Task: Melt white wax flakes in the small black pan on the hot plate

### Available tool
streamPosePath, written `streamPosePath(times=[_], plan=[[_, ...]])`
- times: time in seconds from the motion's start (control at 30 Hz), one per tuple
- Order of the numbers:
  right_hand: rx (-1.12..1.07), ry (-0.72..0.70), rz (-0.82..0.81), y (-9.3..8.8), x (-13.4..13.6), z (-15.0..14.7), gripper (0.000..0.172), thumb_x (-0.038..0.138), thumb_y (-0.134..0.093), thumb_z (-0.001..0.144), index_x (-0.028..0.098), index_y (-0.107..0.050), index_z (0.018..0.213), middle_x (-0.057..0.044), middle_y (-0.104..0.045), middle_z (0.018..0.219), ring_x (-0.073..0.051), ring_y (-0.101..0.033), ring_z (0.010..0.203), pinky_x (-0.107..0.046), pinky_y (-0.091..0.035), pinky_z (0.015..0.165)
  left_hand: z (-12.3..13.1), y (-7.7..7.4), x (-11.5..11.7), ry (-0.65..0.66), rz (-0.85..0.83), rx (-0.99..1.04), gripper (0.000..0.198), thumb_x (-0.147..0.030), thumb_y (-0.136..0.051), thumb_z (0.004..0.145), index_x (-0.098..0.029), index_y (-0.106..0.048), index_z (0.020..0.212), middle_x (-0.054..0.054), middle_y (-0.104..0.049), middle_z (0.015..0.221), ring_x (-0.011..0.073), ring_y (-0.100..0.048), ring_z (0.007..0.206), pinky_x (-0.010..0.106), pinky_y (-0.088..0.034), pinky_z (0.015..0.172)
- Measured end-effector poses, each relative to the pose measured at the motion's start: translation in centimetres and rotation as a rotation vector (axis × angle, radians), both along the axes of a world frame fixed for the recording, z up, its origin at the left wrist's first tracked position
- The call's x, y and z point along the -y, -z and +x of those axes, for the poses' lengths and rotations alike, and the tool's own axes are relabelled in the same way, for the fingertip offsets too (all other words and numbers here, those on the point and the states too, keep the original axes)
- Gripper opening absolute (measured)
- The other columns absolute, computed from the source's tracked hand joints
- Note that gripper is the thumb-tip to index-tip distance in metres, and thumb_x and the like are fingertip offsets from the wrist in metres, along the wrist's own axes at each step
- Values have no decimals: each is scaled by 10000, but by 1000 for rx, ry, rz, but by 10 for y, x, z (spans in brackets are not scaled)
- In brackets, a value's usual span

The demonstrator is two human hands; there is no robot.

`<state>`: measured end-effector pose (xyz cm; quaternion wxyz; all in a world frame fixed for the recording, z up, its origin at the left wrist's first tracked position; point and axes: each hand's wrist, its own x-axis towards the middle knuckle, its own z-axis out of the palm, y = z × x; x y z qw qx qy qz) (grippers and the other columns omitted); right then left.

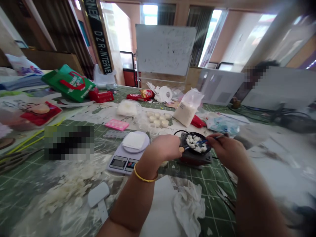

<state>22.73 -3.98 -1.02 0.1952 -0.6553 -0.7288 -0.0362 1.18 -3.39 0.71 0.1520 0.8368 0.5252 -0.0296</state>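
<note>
A small black pan [200, 135] rests on a dark electric hot plate [192, 159], with white wax-like chunks [192, 141] in it. My left hand [166, 147] is closed around the pan's handle, whose wooden part [182, 149] peeks out by the fingers. Between the fingers of my right hand [228, 149] is a thin blue stirring tool [203, 141] that reaches into the chunks; its exact kind is unclear. A kitchen scale [117, 163] carrying a white square sheet [134, 141] stands left of my left hand.
Cream-filled small cups [157, 122] and a bag of white granules [187, 110] stand behind the pan. White flakes [66, 187] and a white scraper [98, 194] lie at left. Crumpled tissue [189, 204] is in front; scissors [224, 197] lie at right.
</note>
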Motion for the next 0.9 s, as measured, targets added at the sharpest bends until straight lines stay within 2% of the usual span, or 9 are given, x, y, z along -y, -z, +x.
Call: streamPosePath(times=[0.2,0.37,0.5,0.57,0.67,0.77,0.9], plan=[[-68,-40,-36,-6,2,-1,323,376,-375,819,199,-641,772,-40,-675,777,-187,-606,719,-265,-391,633,1,-2,0,-4,-6,-5,245,-364,-451,661,-167,-595,683,75,-597,638,176,-524,556,254,-313,464],[-77,2,-57,-10,5,-1,323,358,-369,824,191,-632,737,-47,-668,750,-195,-601,718,-270,-377,628,3,-5,2,-20,-20,-19,286,-395,-420,681,-162,-584,657,72,-588,612,159,-496,508,255,-285,445],[-160,-88,-62,-11,6,1,316,361,-379,823,195,-636,744,-33,-668,743,-171,-601,702,-251,-383,629,3,-6,3,-20,-3,-26,330,-430,-394,708,-157,-568,645,68,-563,581,148,-473,474,260,-266,429],[-220,-89,-29,-10,4,2,308,358,-387,822,194,-634,739,-29,-672,761,-165,-603,713,-248,-391,645,3,-6,3,-12,-14,-22,297,-415,-421,688,-159,-564,636,61,-567,594,139,-467,471,257,-260,424],[-307,-1,74,-8,-2,6,302,364,-386,824,185,-629,824,-36,-676,769,-168,-607,729,-252,-403,666,3,-6,3,-10,-27,-11,278,-404,-436,671,-162,-563,623,58,-581,626,130,-467,481,249,-260,427],[-275,21,86,-4,-9,8,291,335,-385,824,173,-618,889,-50,-676,809,-177,-610,760,-262,-403,687,3,-7,3,-18,-32,-11,280,-406,-445,665,-158,-571,631,61,-585,637,128,-470,491,246,-265,432],[-175,6,8,-1,-12,8,295,344,-397,816,178,-637,772,-60,-674,816,-195,-607,780,-270,-395,683,3,-8,2,-22,-50,-24,286,-418,-453,659,-161,-574,627,58,-588,640,134,-477,491,245,-267,424]])
